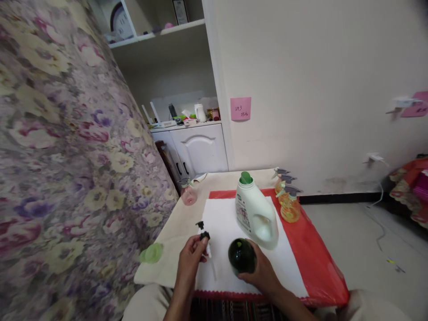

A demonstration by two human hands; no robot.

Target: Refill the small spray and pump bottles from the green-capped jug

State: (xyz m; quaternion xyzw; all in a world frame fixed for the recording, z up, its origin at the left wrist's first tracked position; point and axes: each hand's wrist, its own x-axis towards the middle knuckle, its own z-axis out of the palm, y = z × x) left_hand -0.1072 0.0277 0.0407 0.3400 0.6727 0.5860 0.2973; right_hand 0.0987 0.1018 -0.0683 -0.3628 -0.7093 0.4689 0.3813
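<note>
Two hands: both at work at the near edge of the bench [187,220]; landmark taken as the white jug [256,214], green-capped, standing mid-bench on the white cloth [220,218]
Left hand [191,255]: grip closed on the pump head [203,232]; black top pinched between fingertips, its clear dip tube [211,263] hanging free down to the cloth; held left of and nearer than the white jug
Right hand [261,273]: grip clamped around the dark green bottle [242,255]; bottle stands just in front of the white jug, mouth seemingly uncapped, though this cannot be confirmed
Surroundings: three amber spray bottles [288,200] right of the jug on the red cover [310,249]; pink spray bottle [188,194] to its far left; pale green lid [151,253] near the bench's left edge
Risk, spillage: open bottle could tip if the right grip loosens; contents would soak the cloth
Risk, drip: tube may shed liquid onto the cloth
Risk, knock: jug close behind; an elbow shift could topple it
</note>
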